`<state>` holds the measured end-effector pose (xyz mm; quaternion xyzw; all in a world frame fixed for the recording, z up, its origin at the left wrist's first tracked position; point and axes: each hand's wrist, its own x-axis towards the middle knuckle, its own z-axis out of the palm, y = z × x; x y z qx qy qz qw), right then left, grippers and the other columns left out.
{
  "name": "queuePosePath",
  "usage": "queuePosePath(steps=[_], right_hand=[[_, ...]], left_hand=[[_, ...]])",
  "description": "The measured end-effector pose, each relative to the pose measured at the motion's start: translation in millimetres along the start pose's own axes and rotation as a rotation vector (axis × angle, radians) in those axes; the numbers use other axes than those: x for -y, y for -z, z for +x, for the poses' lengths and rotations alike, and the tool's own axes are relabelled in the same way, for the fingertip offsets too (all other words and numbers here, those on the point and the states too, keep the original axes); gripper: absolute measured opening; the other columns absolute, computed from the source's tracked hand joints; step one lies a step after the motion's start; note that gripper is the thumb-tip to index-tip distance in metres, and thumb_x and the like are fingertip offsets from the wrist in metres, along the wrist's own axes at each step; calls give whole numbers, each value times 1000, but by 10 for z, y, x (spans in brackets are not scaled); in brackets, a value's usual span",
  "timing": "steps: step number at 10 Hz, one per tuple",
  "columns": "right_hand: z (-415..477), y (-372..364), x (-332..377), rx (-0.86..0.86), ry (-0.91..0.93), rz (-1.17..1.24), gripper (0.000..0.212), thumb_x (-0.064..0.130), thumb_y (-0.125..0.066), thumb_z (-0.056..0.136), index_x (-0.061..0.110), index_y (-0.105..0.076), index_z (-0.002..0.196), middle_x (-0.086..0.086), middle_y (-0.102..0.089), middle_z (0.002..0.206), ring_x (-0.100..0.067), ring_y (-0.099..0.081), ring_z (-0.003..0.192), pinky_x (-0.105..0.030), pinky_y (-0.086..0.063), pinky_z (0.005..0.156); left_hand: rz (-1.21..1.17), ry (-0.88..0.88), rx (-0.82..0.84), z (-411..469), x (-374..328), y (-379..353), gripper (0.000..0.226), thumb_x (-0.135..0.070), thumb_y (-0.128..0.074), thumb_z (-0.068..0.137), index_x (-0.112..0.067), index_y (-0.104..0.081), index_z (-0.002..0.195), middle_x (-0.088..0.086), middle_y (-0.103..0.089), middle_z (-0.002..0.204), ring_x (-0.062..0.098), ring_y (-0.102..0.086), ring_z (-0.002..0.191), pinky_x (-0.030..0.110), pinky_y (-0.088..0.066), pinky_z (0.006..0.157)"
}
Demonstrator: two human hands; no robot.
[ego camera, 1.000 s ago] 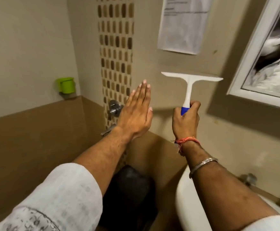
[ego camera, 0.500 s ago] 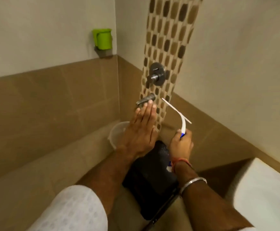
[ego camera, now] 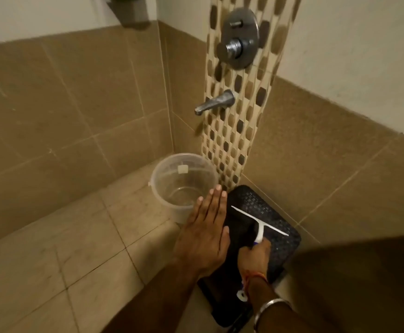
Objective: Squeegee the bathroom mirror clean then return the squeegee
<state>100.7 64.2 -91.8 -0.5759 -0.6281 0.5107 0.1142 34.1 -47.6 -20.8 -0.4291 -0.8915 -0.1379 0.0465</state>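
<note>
The white squeegee (ego camera: 259, 223) with a blue handle is low over a black perforated stool (ego camera: 275, 212) by the wall. My right hand (ego camera: 256, 257) grips its handle, and the blade points up and away from me. I cannot tell whether the blade touches the stool. My left hand (ego camera: 205, 236) hovers flat with straight fingers, just left of the squeegee, holding nothing. The mirror is out of view.
A clear plastic bucket (ego camera: 162, 179) stands on the tiled floor in the corner, left of the stool. Above it a metal spout (ego camera: 214, 103) and a round shower valve (ego camera: 239, 38) stick out of the mosaic strip. A dark shape fills the lower right.
My view has tipped from the mirror wall down to the floor corner. My right hand has carried the squeegee down from chest height to just over the black stool; my left hand followed, still flat.
</note>
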Motion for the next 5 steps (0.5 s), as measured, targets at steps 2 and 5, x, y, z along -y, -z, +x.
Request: queuePosePath(steps=[2,5], right_hand=[[563,-439,-295,16,33,-18,51,-6,-53,79,-4,-42,129,-26,-50,125,-41,-50,117,-52,-40,105],[644,-300,-81,44,-22,-238,72,19,-50,96,-2,-8,151,-26,-16,156,-41,-20,143,-48,-18,116]], left_hand=[[44,1,20,-130,144,-349,70,-34,-32,95,-2,-11,153,15,-5,162,22,-1,149,39,-7,117],[34,33,57,-120,103,-337,67,-33,-34,93,-1,-22,151,16,-16,160,24,-12,148,40,-10,115]])
